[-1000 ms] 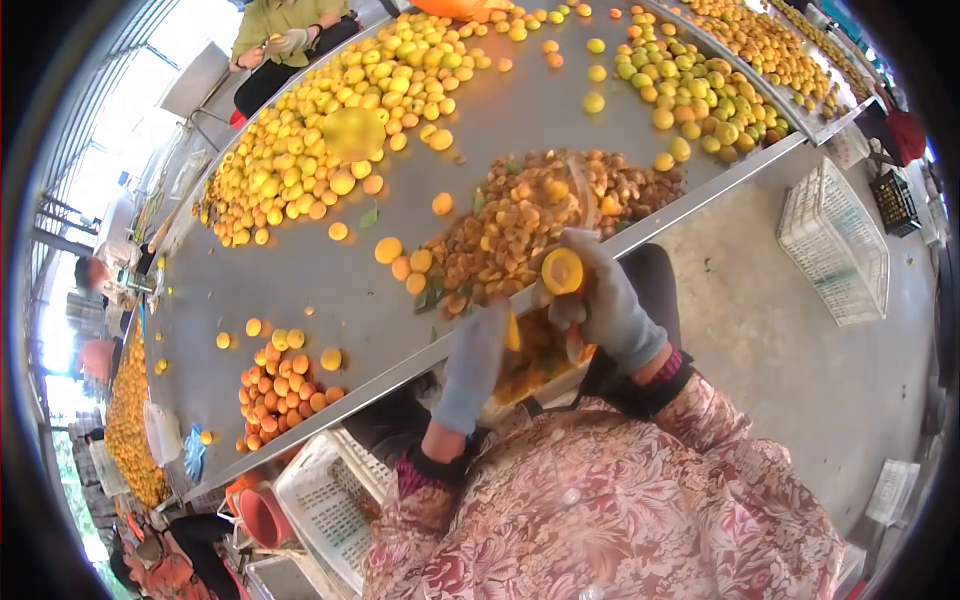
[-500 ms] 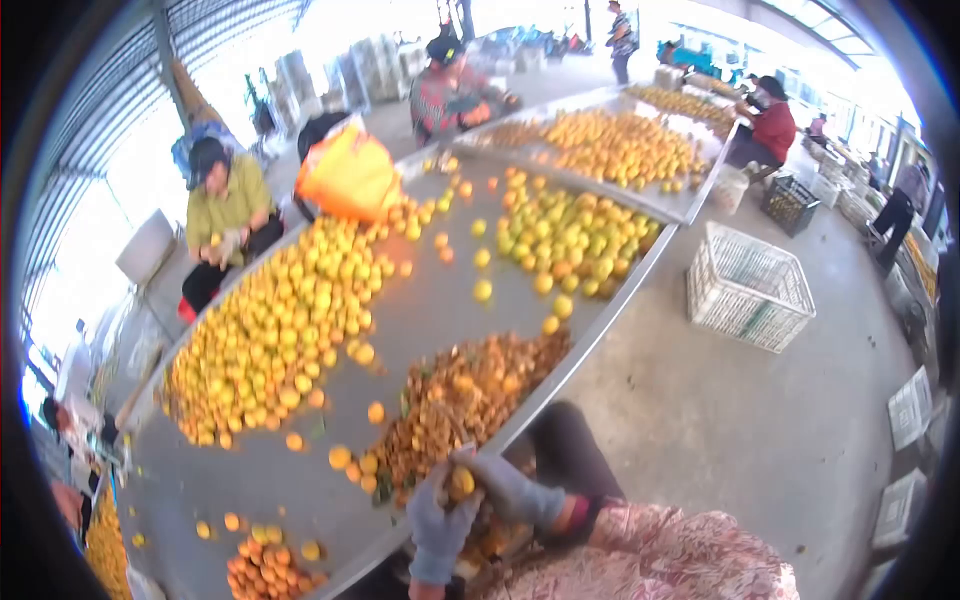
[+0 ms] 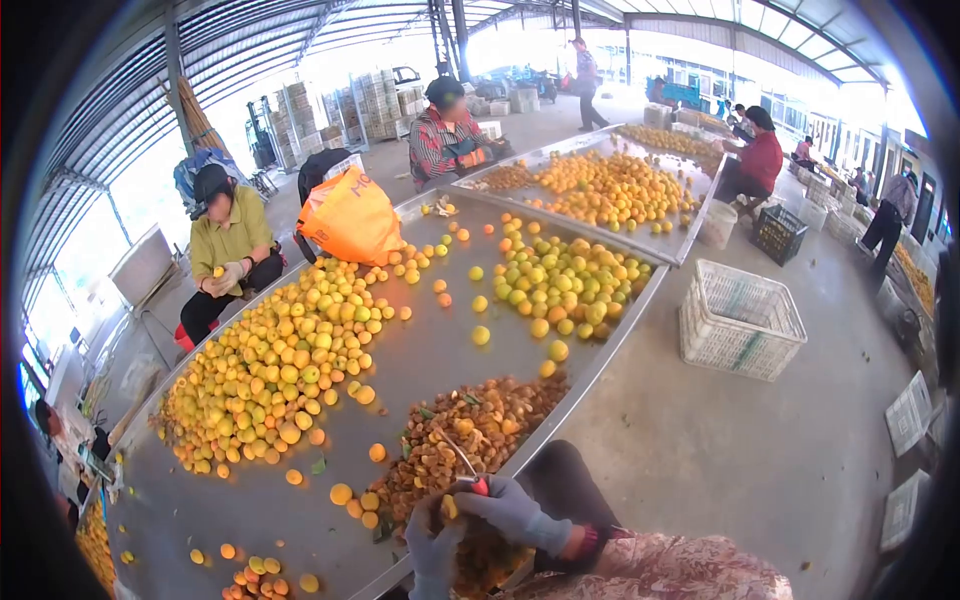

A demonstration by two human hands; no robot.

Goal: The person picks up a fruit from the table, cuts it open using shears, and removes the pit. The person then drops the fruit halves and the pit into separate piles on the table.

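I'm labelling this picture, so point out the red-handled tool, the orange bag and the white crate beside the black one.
Red-handled tool [image 3: 480,486]: head view, on its red handle.
Orange bag [image 3: 350,215]: head view, on its side.
White crate [image 3: 716,340]: head view, on its near wall.

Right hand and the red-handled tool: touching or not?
Touching. The head view shows the red handle emerging from the gloved fingers of the right hand, its thin metal shaft angled up over the brown heap.

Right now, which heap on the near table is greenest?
The far right heap, along the edge of the table: mostly greenish yellow. The far left heap looks golden, the near left heap orange, the near right heap brown.
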